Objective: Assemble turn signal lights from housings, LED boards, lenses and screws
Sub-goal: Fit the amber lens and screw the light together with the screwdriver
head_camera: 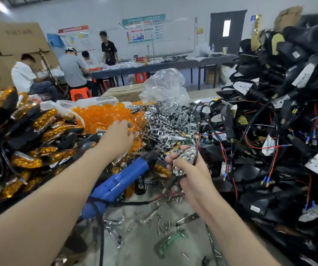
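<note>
**Head view.** The left hand is extended over the heap of orange lenses. Its fingers are bent down onto the heap, and it cannot be told whether a lens is already pinched. The half-built light is gripped by the right hand, with the fingers curled round its edge and the LED face turned up. The blue screwdriver is lying just left of the right fingers, between the two arms.

**Hazards, as judged.**
- Two lenses may be lifted together, since the heap is loose.
- The light may be tilted in the one-handed grip, so that a lens is seated crooked.
- The tangle of wires just right of the right fingers may be snagged.

**Counts.**
- Hands: two.
- Light in hand: one.
- Screwdriver: one.
- Lenses, black housings and loose screws: too many to be counted.
- People at the far tables: four.
</note>
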{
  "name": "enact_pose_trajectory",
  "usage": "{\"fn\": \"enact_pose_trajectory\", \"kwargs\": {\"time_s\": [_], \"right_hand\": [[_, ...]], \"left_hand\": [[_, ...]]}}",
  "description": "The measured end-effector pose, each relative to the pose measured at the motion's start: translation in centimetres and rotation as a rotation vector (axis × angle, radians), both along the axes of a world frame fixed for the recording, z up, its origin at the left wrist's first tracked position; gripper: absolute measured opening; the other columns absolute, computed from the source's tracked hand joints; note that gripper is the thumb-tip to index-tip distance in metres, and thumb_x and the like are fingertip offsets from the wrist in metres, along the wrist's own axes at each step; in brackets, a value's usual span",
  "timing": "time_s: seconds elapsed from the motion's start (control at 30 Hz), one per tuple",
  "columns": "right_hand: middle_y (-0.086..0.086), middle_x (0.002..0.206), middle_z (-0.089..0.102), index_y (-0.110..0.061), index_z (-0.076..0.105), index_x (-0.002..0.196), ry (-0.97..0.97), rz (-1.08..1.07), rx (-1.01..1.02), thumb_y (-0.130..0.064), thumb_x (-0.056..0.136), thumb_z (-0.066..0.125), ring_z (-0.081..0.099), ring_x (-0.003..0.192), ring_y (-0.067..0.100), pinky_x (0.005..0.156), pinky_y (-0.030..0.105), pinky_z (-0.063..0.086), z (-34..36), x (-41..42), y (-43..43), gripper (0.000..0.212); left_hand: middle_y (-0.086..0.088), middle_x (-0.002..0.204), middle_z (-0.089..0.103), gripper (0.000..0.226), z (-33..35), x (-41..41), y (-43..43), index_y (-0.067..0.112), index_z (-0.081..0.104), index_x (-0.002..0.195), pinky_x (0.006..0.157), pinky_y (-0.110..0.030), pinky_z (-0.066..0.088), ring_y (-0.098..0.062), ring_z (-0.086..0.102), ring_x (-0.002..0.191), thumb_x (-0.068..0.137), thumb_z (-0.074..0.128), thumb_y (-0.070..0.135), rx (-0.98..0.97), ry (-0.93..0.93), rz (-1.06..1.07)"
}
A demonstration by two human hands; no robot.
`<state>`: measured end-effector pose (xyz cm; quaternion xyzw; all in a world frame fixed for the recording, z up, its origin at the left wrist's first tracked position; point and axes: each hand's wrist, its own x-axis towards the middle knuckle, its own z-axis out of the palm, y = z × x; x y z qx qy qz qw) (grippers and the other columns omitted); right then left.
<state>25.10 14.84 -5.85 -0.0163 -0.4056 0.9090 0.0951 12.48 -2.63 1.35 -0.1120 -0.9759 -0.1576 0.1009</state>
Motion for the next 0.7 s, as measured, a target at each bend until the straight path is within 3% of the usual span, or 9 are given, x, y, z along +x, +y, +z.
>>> {"fn": "enact_pose_trajectory", "kwargs": {"time_s": [0.1,0.2,0.3,0.43,0.6,0.7], "right_hand": [[0.010,0.088,0.075,-0.009,0.052,0.121,-0.025,0.007,-0.080,0.010,0.096,0.057,0.073,0.078,0.018,0.062,0.024,0.058,1.6,-2.6,-0.4,0.032],[0.012,0.095,0.079,-0.020,0.026,0.152,-0.072,0.008,-0.092,-0.002,0.099,0.062,0.071,0.071,0.011,0.061,0.023,0.058,3.1,-5.5,-0.2,0.067],[0.013,0.101,0.079,-0.008,0.038,0.143,-0.083,0.071,-0.107,-0.006,0.095,0.067,0.072,0.075,0.013,0.064,0.023,0.060,3.7,-7.8,0.0,0.056],[0.022,0.110,0.076,-0.005,0.039,0.150,-0.082,0.133,-0.296,-0.002,0.082,0.072,0.075,0.084,0.020,0.079,0.026,0.063,2.5,-9.2,0.5,0.075],[0.022,0.115,0.074,-0.002,0.051,0.141,-0.074,0.128,-0.336,-0.001,0.089,0.068,0.077,0.096,0.024,0.078,0.027,0.062,1.9,-9.7,1.1,0.054],[0.021,0.114,0.075,-0.006,0.053,0.138,-0.064,0.119,-0.399,0.000,0.085,0.070,0.076,0.101,0.028,0.079,0.028,0.062,1.6,-10.0,1.4,0.057]], "left_hand": [[-0.017,0.141,0.043,0.042,1.0,-2.4,-1.5,0.013,0.042,0.143,0.100,-0.047,0.048,-0.033,0.055,0.115,0.103,0.045,0.027,-0.091,-0.074,0.059],[-0.018,0.143,0.041,0.045,1.8,-5.1,-2.7,0.015,0.040,0.146,0.105,-0.047,0.044,-0.035,0.050,0.123,0.103,0.045,0.028,-0.225,-0.107,0.078],[-0.016,0.146,0.040,0.047,2.4,-8.4,-3.3,0.016,0.041,0.146,0.110,-0.049,0.041,-0.034,0.047,0.129,0.101,0.048,0.029,-0.279,-0.161,0.076],[-0.016,0.145,0.045,0.052,2.0,-12.8,-3.3,0.016,0.042,0.146,0.111,-0.048,0.040,-0.033,0.050,0.128,0.100,0.053,0.037,-0.227,-0.272,0.066],[-0.011,0.161,0.030,0.066,0.3,-16.6,-2.5,0.015,0.029,0.156,0.121,-0.043,0.020,-0.032,0.029,0.147,0.104,0.030,0.056,-0.065,-0.385,0.146],[-0.011,0.162,0.027,0.072,-0.9,-17.4,-2.0,0.015,0.029,0.156,0.120,-0.045,0.019,-0.034,0.026,0.148,0.102,0.022,0.062,-0.076,-0.471,0.136]]}}
